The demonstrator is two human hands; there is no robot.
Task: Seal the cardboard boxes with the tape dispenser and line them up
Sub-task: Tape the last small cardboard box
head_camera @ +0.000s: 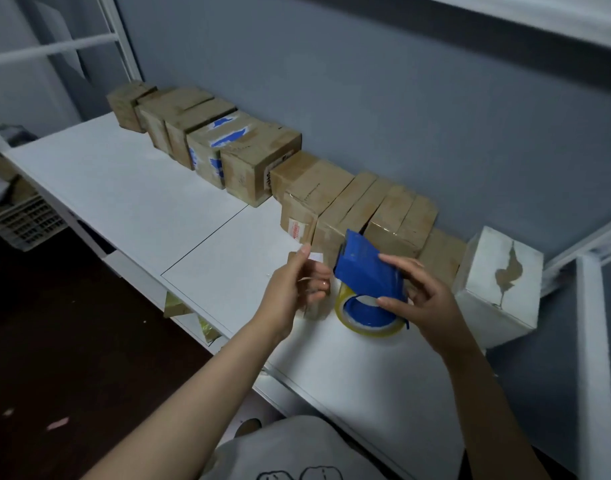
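Note:
Several brown cardboard boxes stand in a row along the grey wall on the white shelf. A white box with torn paper ends the row at the right. My right hand grips a blue tape dispenser with a roll of clear yellowish tape, held just above the shelf. My left hand pinches the loose tape end next to the dispenser's front. A small brown box sits mostly hidden behind my left hand.
A white metal rack frame rises at the right, and an upper shelf hangs overhead. Scraps of yellowish tape stick under the shelf's front edge. A white plastic crate stands on the dark floor at the left.

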